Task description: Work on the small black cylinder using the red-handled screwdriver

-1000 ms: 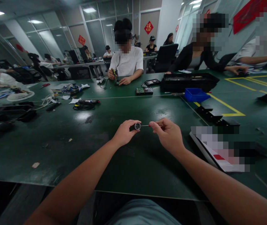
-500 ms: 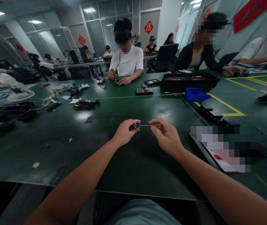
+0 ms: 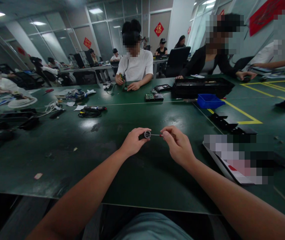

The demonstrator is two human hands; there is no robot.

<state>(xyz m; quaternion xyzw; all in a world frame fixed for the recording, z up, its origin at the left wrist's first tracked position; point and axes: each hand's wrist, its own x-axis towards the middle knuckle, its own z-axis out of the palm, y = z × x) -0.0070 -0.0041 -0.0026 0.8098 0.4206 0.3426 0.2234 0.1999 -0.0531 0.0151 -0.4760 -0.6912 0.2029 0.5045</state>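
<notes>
Above the green table, my left hand (image 3: 134, 142) is closed around a small dark cylinder (image 3: 147, 134) whose round, light-rimmed end shows between thumb and fingers. What kind of part it is I cannot make out. My right hand (image 3: 178, 143) grips a screwdriver (image 3: 155, 135) by its handle, mostly hidden in the fingers. The thin metal shaft lies level and points left, its tip at the side of the cylinder's rim. Whether the tip sits on a screw is too small to tell.
The green table (image 3: 122, 180) carries a cable bundle (image 3: 90, 111) ahead on the left, a green circuit board (image 3: 154, 97), a long black tray (image 3: 203, 87) and a blue bin (image 3: 210, 100). Black brackets (image 3: 226, 123) lie to the right. A person in white (image 3: 135, 66) works opposite.
My right hand has rolled slightly on the screwdriver handle, its thumb and fingers now covering more of it. The cylinder and my left hand have shifted a little to the right.
</notes>
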